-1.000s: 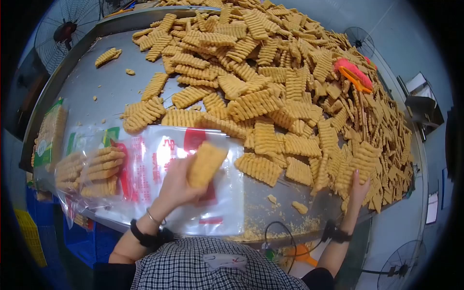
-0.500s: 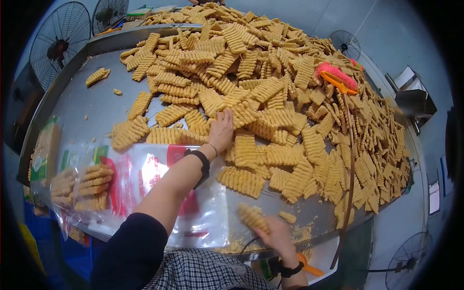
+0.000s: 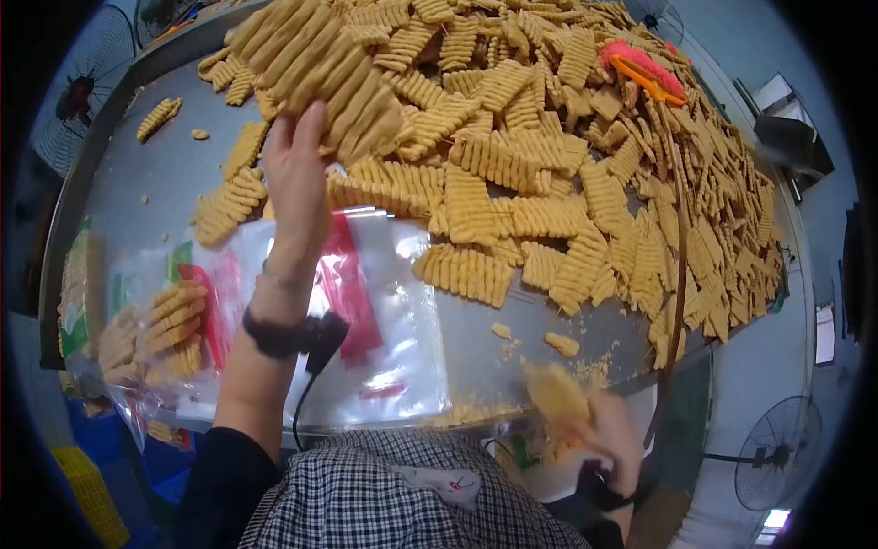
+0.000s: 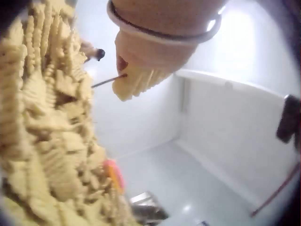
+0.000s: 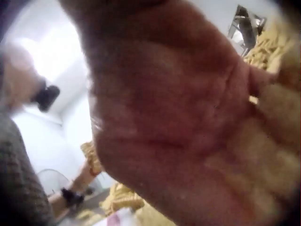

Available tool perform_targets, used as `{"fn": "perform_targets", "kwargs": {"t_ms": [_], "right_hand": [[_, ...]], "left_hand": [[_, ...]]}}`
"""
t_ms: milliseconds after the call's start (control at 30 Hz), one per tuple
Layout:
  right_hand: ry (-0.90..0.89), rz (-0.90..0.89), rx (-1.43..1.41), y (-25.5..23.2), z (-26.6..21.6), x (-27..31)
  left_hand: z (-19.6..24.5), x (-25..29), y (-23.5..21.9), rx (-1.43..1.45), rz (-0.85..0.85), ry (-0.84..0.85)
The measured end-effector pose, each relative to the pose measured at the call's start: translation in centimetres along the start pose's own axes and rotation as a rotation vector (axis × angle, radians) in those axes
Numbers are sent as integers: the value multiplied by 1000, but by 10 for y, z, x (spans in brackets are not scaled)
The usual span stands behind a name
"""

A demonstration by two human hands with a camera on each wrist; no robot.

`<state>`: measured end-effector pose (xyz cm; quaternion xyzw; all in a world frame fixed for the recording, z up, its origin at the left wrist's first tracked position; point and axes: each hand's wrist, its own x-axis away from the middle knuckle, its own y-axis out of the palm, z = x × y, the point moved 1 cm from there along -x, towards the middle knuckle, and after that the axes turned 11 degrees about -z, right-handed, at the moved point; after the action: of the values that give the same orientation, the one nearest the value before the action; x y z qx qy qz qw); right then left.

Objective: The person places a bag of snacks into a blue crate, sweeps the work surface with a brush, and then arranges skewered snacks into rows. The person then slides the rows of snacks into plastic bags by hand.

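Note:
My left hand [image 3: 297, 183] holds up a ridged yellow snack slab [image 3: 320, 78] in the head view, its fingers against the slab's lower edge. In the left wrist view a thin stick pokes out of that ridged slab [image 4: 134, 84] below the wrist. Near the table's front edge, my right hand [image 3: 613, 430] grips another yellow slab [image 3: 556, 392], blurred by motion. The palm [image 5: 164, 103] fills most of the right wrist view, with the slab [image 5: 277, 155] against the fingers at the right. Printed clear plastic bags [image 3: 393, 339] lie flat below my left forearm.
A large heap of ridged slabs [image 3: 549, 137] covers the back and right of the metal table [image 3: 119, 201]. A filled bag [image 3: 174, 329] lies at the left. On the heap lies a pink-and-orange brush [image 3: 640, 69]. Fans [image 3: 777, 453] stand around, and a yellow crate [image 3: 91, 494] sits below.
My left hand went from over the bags into the heap, then rose leftward with a slab. My right hand came from the heap's right side to the front edge, holding a slab.

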<state>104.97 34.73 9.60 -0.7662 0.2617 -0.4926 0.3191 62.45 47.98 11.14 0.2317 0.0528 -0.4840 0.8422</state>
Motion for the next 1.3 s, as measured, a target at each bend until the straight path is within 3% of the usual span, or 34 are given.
{"fn": "perform_targets", "kwargs": {"t_ms": [67, 133, 167, 300, 367, 433, 467, 500, 533, 567, 600, 633, 667, 700, 767, 800, 867, 967, 1000, 1067, 1100, 1133, 1200, 1267, 1300], "right_hand": [[-188, 299, -369, 13, -13, -42], [-381, 361, -833, 35, -27, -97], [-375, 290, -916, 46, -41, -128], [-473, 184, -1078, 65, -72, -184], [-468, 183, -1014, 65, -78, -193], [-460, 185, -953, 56, -80, -198], [-468, 112, -861, 46, -84, -193], [-477, 46, -768, 38, -85, -192], [-516, 151, -516, 37, -79, -196], [-528, 149, -511, 25, -95, -186], [-509, 29, -52, 6, -120, -162], [-464, -87, 407, -6, -139, -144], [-569, -93, 550, -6, -150, -134], [-561, -80, 553, -1, -158, -132], [-629, -69, 622, 14, -172, -125], [-615, -68, 621, 22, -174, -127], [-692, 270, 406, 42, -172, -138], [-723, 389, 408, 64, -165, -151], [-720, 389, 413, 59, -169, -149], [-551, -76, 292, 43, -181, -153], [-493, -97, 235, 29, -189, -165], [-435, -113, 178, 11, -198, -180], [-554, 266, -207, -9, -211, -238], [-394, 199, -569, -31, -231, -280], [-400, 210, -569, -37, -228, -303]], "left_hand": [[5, 36, -21, 50, 62, -138], [2, 81, -44, 104, 58, -245], [-15, 115, -75, 188, 113, -372], [-31, 165, -123, 142, 69, -489], [-27, 176, -142, 2, -272, -1139], [-34, 179, -155, -472, -469, -924], [-36, 173, -156, -760, -548, -654], [-37, 164, -151, -766, -527, -653], [-33, 151, -142, -1156, -462, -164], [-30, 143, -136, -1498, -371, 360], [-42, 137, -141, -1501, -362, 364], [-67, 133, -146, -1496, -497, 304], [-80, 129, -146, -1485, -634, 247], [-70, 124, -138, -1479, -634, 263], [-48, 128, -122, -1451, -916, 33], [-32, 137, -112, -1451, -986, 62], [-29, 160, -112, -1354, -1050, 98], [-15, 184, -110, -1347, -1087, 159], [-13, 187, -109, -1390, -1087, 190], [-18, 188, -110, -1359, -1085, 182], [-22, 188, -110, -1334, -1087, 179], [-27, 188, -111, -1335, -1086, 189], [-37, 189, -109, -1311, -1108, 178], [-42, 188, -108, -1325, -1123, 213], [-42, 188, -109, -1342, -1136, 232]]}}
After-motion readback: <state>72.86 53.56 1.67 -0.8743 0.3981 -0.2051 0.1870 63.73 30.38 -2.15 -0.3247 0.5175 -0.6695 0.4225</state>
